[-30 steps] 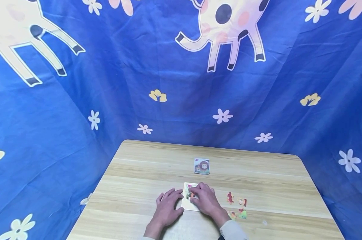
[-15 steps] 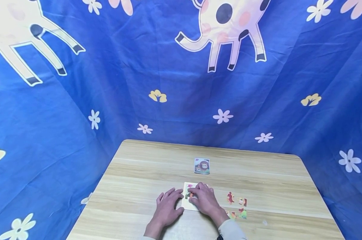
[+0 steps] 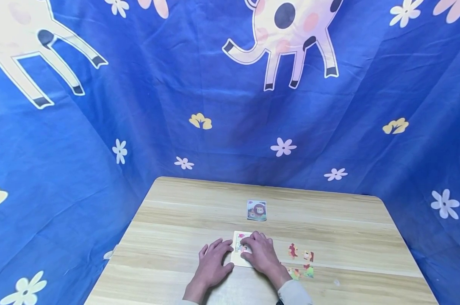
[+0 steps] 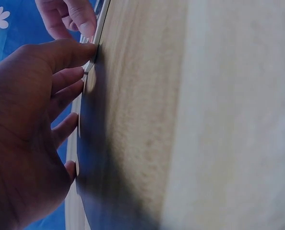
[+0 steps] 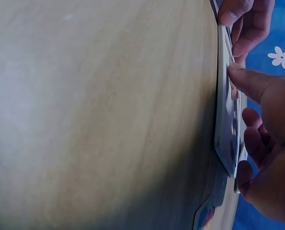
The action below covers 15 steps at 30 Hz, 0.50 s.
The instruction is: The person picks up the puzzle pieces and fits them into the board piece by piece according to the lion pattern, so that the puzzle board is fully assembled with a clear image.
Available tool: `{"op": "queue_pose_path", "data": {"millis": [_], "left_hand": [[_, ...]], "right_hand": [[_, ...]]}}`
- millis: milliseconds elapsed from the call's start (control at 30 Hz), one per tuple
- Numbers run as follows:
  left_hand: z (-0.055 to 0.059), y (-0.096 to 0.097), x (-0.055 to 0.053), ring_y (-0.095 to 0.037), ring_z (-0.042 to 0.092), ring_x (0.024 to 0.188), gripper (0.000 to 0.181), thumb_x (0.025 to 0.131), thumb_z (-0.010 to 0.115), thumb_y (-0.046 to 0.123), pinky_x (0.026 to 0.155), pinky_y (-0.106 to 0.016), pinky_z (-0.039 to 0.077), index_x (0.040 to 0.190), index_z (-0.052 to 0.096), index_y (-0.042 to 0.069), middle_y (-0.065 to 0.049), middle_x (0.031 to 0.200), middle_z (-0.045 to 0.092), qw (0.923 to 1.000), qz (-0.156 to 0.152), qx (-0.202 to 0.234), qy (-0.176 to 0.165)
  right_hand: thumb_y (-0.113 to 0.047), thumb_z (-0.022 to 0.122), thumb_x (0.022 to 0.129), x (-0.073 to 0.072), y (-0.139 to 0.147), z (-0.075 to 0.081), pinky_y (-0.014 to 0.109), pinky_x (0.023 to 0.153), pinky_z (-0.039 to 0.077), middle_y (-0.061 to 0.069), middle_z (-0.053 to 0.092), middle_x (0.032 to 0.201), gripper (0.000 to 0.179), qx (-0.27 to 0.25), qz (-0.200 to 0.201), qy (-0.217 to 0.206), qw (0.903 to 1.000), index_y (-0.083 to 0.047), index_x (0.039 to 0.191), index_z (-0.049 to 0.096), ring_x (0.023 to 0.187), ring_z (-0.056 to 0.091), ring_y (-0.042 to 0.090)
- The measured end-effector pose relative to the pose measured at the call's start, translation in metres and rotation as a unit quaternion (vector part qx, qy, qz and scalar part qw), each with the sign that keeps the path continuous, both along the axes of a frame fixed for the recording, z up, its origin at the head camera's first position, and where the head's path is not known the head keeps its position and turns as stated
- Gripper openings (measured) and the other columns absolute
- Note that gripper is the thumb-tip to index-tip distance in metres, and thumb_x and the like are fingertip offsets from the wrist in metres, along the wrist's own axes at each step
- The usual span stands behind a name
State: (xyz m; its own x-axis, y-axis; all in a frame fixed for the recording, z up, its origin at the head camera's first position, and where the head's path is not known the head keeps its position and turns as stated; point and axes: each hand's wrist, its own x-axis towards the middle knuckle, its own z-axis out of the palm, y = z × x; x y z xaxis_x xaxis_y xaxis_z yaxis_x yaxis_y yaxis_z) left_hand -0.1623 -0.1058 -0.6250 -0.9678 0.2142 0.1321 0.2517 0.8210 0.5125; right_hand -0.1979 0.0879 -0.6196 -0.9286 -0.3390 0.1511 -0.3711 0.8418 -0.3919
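A small white-bordered puzzle board lies flat on the wooden table in the head view, with colourful picture pieces set in it. My left hand rests at its left side, relaxed fingertips touching the edge and thumb near the close corner. Over the board's right half is my right hand; its thumb and index finger are bent around a puzzle piece, partly hidden under them. In the right wrist view the right thumb presses down on the board's surface while the other fingers curl loosely beyond it.
Several loose puzzle pieces lie right of the board, red, yellow and green. A lion picture card lies behind the board. A blue curtain with flowers and animals hangs beyond the table's far edge.
Both hands keep almost the same place. The picture area between the right thumb and index finger looks paler now than before.
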Motion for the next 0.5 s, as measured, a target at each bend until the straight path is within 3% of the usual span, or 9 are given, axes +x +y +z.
{"op": "queue_pose_path", "data": {"millis": [167, 500], "left_hand": [[-0.001, 0.0, -0.0006, -0.026, 0.044, 0.135, 0.035, 0.075, 0.071, 0.029, 0.107, -0.067, 0.022, 0.109, 0.065, 0.023, 0.01, 0.139, 0.056, 1.0, 0.0, 0.003, -0.005], [-0.003, 0.0003, -0.0006, -0.025, 0.045, 0.134, 0.036, 0.073, 0.071, 0.03, 0.107, -0.066, 0.023, 0.108, 0.065, 0.024, 0.011, 0.138, 0.057, 1.0, 0.003, 0.006, 0.006]], "right_hand": [[-0.038, 0.071, 0.082, 0.0008, -0.0004, -0.001, 0.027, 0.073, 0.033, -0.012, 0.053, 0.093, 0.024, 0.002, -0.004, 0.006, 1.0, -0.03, 0.104, 0.072, 0.085, 0.047, 0.008], [-0.037, 0.07, 0.084, 0.0014, -0.0051, -0.0044, 0.03, 0.071, 0.034, -0.011, 0.057, 0.089, 0.019, 0.022, -0.018, 0.049, 0.9984, -0.03, 0.102, 0.074, 0.083, 0.049, 0.009]]}}
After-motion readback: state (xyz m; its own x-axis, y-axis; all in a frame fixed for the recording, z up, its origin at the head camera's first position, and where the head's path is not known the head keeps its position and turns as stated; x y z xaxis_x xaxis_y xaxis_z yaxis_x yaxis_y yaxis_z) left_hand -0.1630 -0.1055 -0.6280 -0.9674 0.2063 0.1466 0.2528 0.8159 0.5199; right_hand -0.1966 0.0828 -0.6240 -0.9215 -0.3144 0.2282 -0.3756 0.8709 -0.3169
